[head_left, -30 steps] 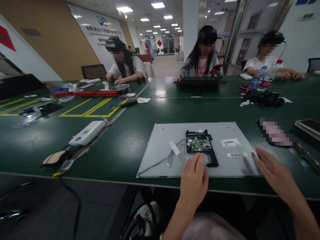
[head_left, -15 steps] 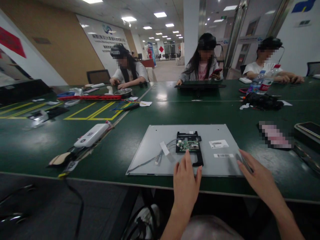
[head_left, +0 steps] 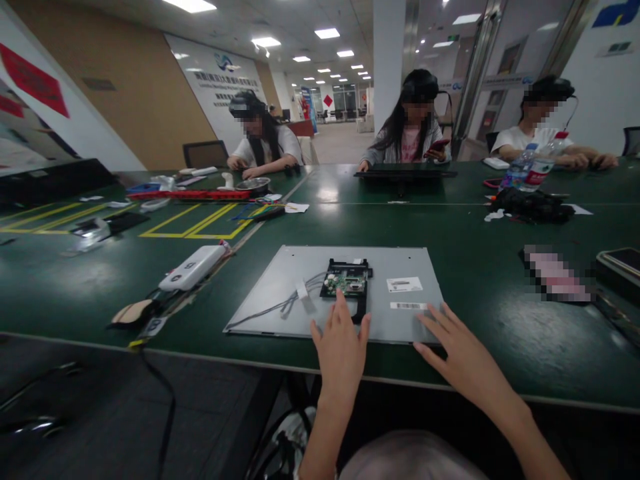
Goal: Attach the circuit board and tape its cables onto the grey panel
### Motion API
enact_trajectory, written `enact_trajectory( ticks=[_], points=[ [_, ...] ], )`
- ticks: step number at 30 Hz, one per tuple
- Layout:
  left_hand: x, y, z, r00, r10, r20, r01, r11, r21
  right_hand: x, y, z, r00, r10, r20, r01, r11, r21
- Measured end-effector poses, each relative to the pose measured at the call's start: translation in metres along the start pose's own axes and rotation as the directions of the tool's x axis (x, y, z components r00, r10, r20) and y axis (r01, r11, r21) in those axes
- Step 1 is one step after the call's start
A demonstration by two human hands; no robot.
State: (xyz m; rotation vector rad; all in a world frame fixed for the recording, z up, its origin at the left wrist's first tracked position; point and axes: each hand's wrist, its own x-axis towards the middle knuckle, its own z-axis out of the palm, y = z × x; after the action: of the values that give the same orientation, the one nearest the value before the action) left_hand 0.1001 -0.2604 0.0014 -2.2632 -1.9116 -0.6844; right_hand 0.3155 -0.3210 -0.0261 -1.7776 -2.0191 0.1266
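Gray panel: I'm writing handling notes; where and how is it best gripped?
Likely the gray panel is best held by its left and right edges, left hand and right hand coming from opposite sides: it lies flat and wide, with circuit board and cables on top.

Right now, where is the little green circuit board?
In the head view, the green circuit board sits in a black frame on the gray panel, just beyond the left hand and left of the white labels.

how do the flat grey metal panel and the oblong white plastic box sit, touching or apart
Apart. The head view shows it plainly: a strip of green tabletop lies between the oblong white plastic box and the flat grey metal panel.
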Motion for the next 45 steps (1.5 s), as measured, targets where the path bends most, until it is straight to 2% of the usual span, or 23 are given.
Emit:
enact_trajectory(
  ticks=[9,13,17,28,38,45],
  points=[
    [0.01,-0.016,-0.001,0.999,-0.039,-0.015,0.039,0.998,0.041,0.013,-0.028,0.0,0.994,-0.108,0.005,0.107,0.987,-0.122],
    [0.016,-0.024,-0.003,0.996,-0.082,0.018,0.08,0.993,0.082,0.021,-0.037,0.005,0.993,-0.118,0.013,0.118,0.984,-0.135],
    [0.021,-0.031,-0.003,0.99,-0.132,0.054,0.123,0.983,0.138,0.027,-0.048,0.007,0.992,-0.104,0.071,0.112,0.986,-0.121],
    [0.033,-0.055,-0.005,0.978,-0.2,0.051,0.186,0.962,0.2,0.042,-0.07,0.01,0.979,-0.141,0.149,0.14,0.99,0.022],
    [0.043,-0.073,-0.012,0.982,-0.184,0.048,0.159,0.932,0.324,0.045,-0.09,0.026,0.98,-0.137,0.147,0.132,0.99,0.043],
    [0.064,-0.084,-0.021,0.98,-0.156,0.125,0.101,0.925,0.368,0.045,-0.093,0.03,0.98,-0.13,0.15,0.124,0.991,0.051]
  ],
)
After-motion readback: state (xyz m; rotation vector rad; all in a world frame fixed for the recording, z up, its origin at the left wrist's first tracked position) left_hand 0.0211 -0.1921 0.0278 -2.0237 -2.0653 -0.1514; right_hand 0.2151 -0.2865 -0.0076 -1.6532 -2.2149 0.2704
